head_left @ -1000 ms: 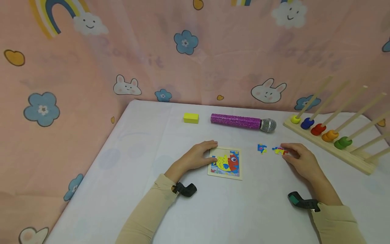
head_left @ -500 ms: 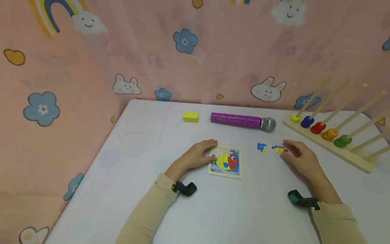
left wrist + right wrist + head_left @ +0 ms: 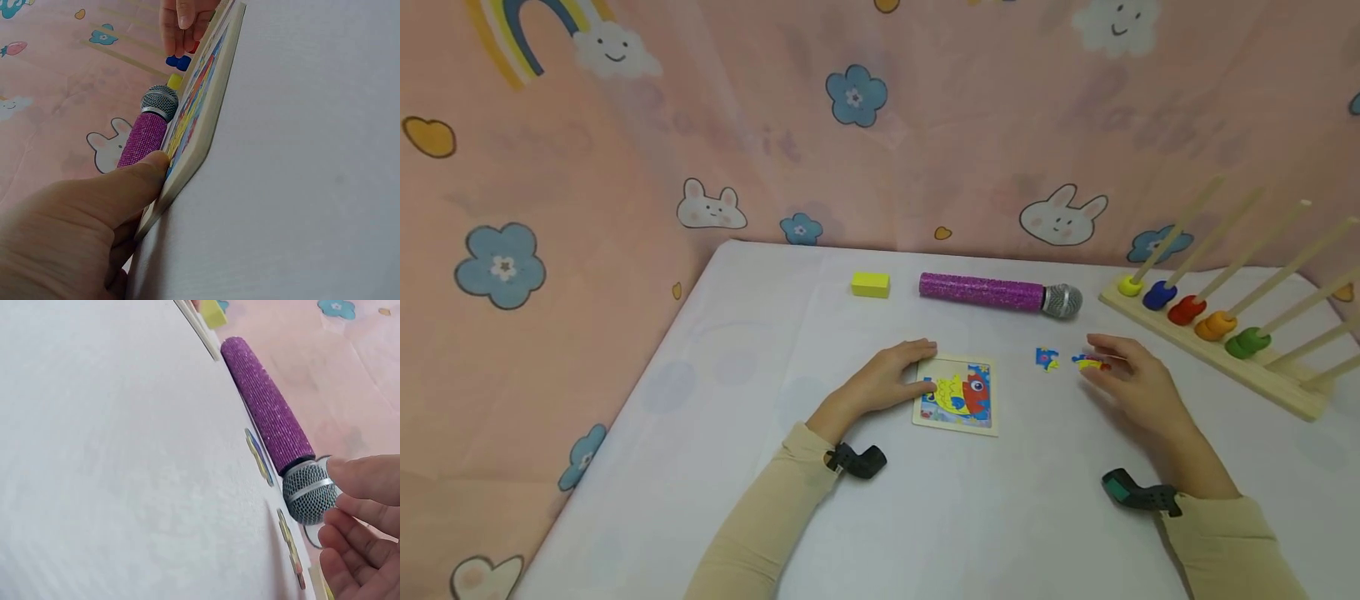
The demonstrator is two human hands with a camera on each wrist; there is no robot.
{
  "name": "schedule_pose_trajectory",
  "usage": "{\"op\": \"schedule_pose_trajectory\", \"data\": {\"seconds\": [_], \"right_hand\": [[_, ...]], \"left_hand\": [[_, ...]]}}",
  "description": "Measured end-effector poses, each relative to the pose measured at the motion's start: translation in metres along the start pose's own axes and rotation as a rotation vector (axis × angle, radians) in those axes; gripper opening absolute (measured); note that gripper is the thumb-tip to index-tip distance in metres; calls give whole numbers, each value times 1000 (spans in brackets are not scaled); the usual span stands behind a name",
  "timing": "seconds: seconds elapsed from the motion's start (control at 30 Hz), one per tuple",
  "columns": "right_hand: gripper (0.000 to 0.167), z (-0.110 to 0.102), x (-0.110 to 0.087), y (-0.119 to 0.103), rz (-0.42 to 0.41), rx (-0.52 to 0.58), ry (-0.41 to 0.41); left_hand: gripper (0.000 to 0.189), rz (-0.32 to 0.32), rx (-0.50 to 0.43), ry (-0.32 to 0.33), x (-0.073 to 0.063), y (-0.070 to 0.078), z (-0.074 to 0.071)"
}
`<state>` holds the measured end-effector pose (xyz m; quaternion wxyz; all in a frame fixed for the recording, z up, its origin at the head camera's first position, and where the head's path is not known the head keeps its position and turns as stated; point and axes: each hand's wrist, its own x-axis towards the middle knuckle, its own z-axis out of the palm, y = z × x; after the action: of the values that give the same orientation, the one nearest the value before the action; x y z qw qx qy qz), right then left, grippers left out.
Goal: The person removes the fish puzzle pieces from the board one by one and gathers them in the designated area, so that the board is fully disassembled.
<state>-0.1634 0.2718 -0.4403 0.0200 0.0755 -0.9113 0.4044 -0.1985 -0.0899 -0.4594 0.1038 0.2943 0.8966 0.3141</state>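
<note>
My left hand (image 3: 886, 382) grips the left edge of a small square wooden jigsaw puzzle board (image 3: 955, 422) with a red-and-yellow fish picture. In the left wrist view its thumb (image 3: 140, 178) lies on the board's face at the edge, the other fingers partly hidden behind. My right hand (image 3: 1138, 387) hovers over a small multicoloured puzzle piece (image 3: 1086, 362), fingers loosely bent and thumb apart, holding nothing. That piece lies flat on the table in the right wrist view, below the fingertips (image 3: 331, 537). Just left of it is a second puzzle piece (image 3: 1047, 359), mostly blue.
Behind the board lie a purple glittery microphone (image 3: 985, 290) and a yellow block (image 3: 870, 285). At the right stands a wooden peg rack (image 3: 1217, 350) with coloured beads and tall slanting pegs, close to my right hand. A pink patterned cloth (image 3: 925, 150) hangs behind the white table (image 3: 1000, 517).
My right hand's fingertips have come off the right puzzle piece and moved slightly up and left over it. The left hand stays on the board. The head view has tilted slightly.
</note>
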Motion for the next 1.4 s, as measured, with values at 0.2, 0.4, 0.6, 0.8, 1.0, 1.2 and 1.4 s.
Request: {"op": "schedule_pose_trajectory", "data": {"seconds": [0.2, 0.4, 0.6, 0.8, 1.0, 1.2, 1.4], "right_hand": [[54, 4, -1, -20, 31, 1, -79], [53, 17, 3, -37, -8, 12, -140], [53, 36, 8, -49, -22, 58, -222], [52, 53, 15, -59, -42, 78, -263], [52, 67, 21, -64, -73, 88, -277], [48, 76, 21, -62, -115, 39, -237], [43, 92, 20, -64, -171, -7, -203]], "left_hand": [[62, 7, -3, -1, 2, 2, 2], [62, -6, -1, 2, 3, 3, 3], [61, -11, -10, -1, 4, 5, 3], [61, 9, -10, 9, 6, 5, 4], [61, 14, -8, 7, 7, 5, 5], [61, 3, -8, 0, 8, 6, 4], [61, -19, 1, 2, -3, -1, -2]]}}
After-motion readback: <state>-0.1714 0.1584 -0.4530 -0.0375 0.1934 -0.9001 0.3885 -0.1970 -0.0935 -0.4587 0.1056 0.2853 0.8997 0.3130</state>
